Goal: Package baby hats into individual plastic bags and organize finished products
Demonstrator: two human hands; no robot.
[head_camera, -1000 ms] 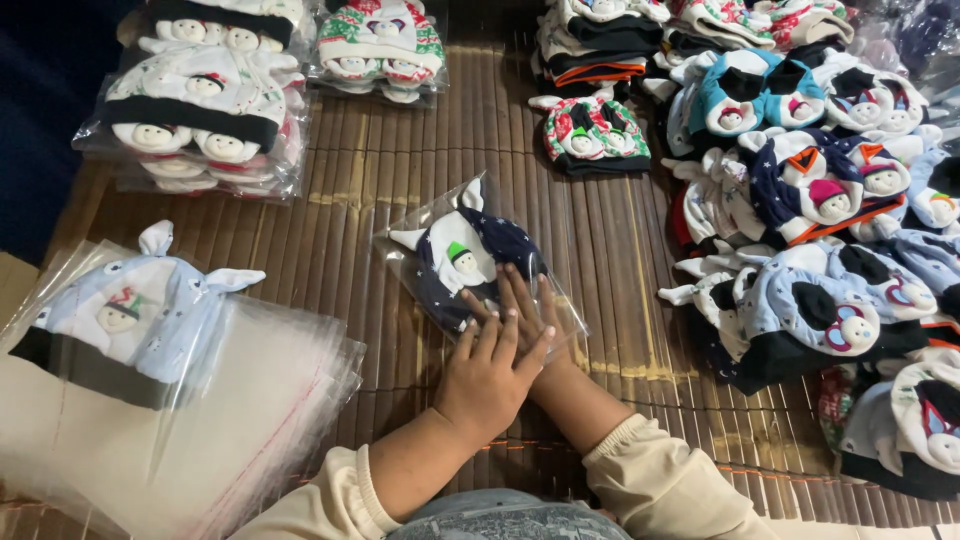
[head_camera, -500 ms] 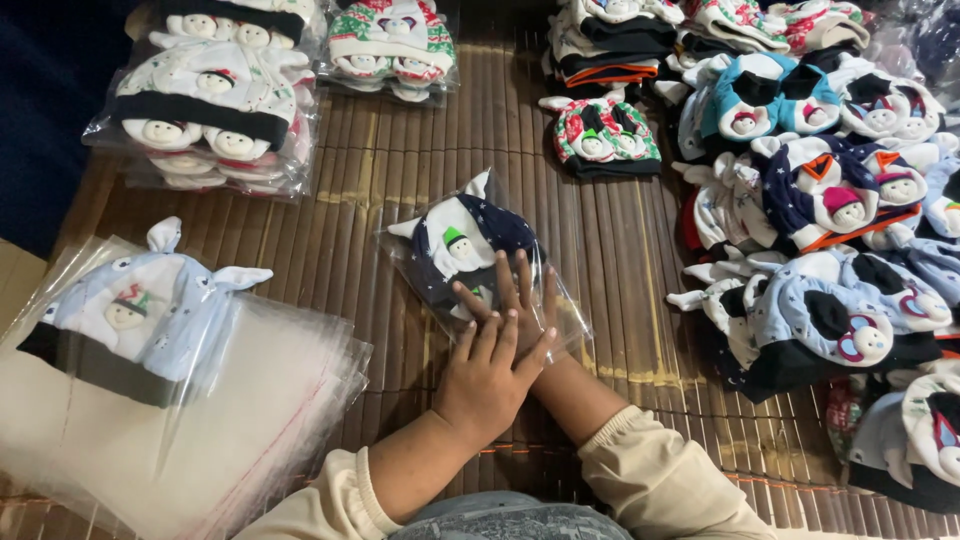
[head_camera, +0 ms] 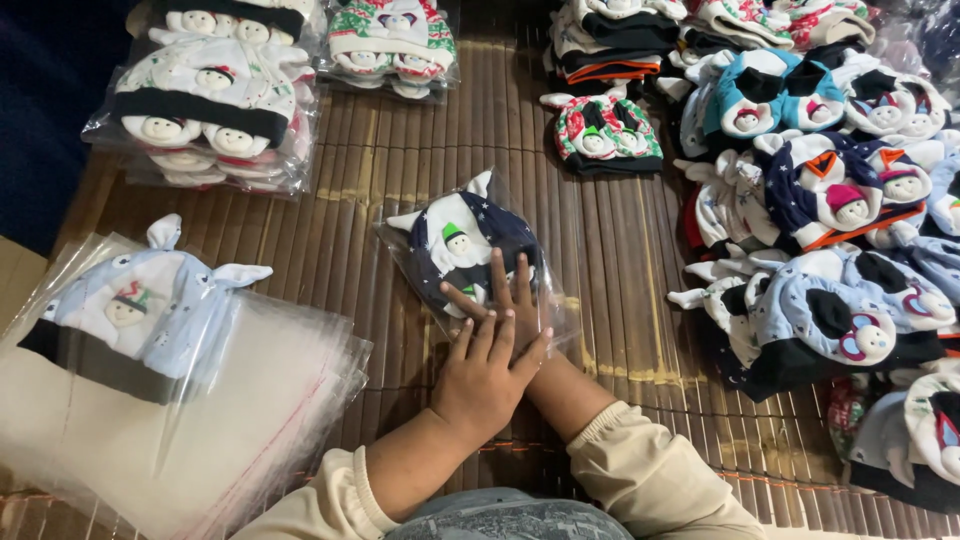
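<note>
Two hands stacked, pressing a bagged navy hat flat on a slatted mat

Left hand (head_camera: 487, 372) lies flat, fingers spread, on top of right hand (head_camera: 512, 300); right hand also flat, fingers on the clear bag (head_camera: 470, 252) w/ the navy hat (head_camera: 462, 240) inside, mid-mat, neither hand gripping. Risks, as a guess: slick plastic could slide on the mat (head_camera: 610, 250) under the push, bag mouth could crease or trap air, hat's ears could fold. To the left, a pale blue hat (head_camera: 135, 305) sits on a stack of empty bags (head_camera: 230, 420); bagged piles top left (head_camera: 210, 100), loose hats at right (head_camera: 840, 200). Hard to tell: right palm hidden under left hand, bag's near edge & flap covered, so sealed or not is unclear; right-side piles cut off by frame
</note>
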